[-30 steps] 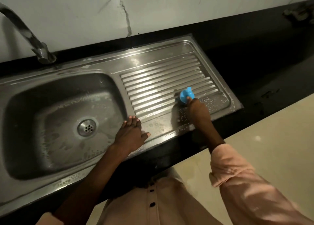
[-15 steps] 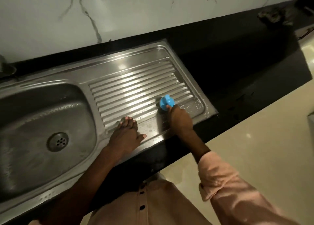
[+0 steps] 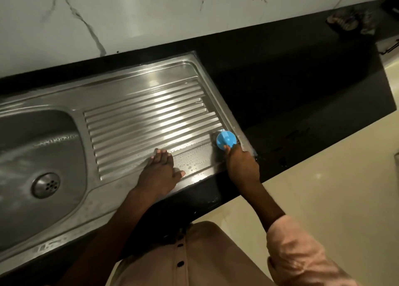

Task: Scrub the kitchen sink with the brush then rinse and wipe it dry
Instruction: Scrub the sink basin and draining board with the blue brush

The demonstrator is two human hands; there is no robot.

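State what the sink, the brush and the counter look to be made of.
Sink: likely brushed stainless steel, going by its grey metallic sheen and pressed ridges. Brush: probably plastic, a smooth bright blue. Counter: dark polished stone, perhaps granite.

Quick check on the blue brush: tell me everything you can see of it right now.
The blue brush looks like glossy plastic: a round, disc-like top with a raised ridge across it. A dark underside, probably bristles, shows at its left edge, pressed on the wet, soapy drainboard near the sink's near right corner, beside the black countertop. The right hand grips it from the near side, hiding that part. The left hand lies flat on the drainboard, apart from it.
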